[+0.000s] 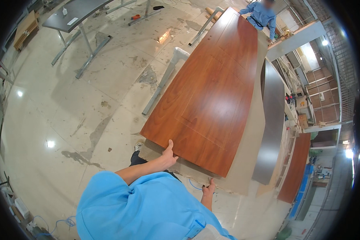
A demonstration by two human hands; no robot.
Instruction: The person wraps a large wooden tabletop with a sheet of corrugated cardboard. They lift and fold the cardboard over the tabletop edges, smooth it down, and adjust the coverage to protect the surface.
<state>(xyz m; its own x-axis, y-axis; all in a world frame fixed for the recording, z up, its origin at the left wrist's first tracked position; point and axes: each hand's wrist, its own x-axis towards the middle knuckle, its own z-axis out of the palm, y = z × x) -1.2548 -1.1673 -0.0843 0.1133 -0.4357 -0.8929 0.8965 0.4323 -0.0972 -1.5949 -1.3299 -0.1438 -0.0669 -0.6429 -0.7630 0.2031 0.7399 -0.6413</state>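
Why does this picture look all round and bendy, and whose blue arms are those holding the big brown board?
The picture comes from a small camera worn on a person's head, looking down. Its lens sees very wide, so straight edges bend near the rim. The blue shirt at the bottom belongs to that person.

Their left hand grips the near end of a long reddish-brown door panel. Their right hand is at the same end, lower down, by the grey sheets stacked under the panel. I cannot tell exactly what its fingers hold.

At the far end, another person in blue stands by the same panel. Around them is a pale, stained floor, a grey table and another brown panel on the right.
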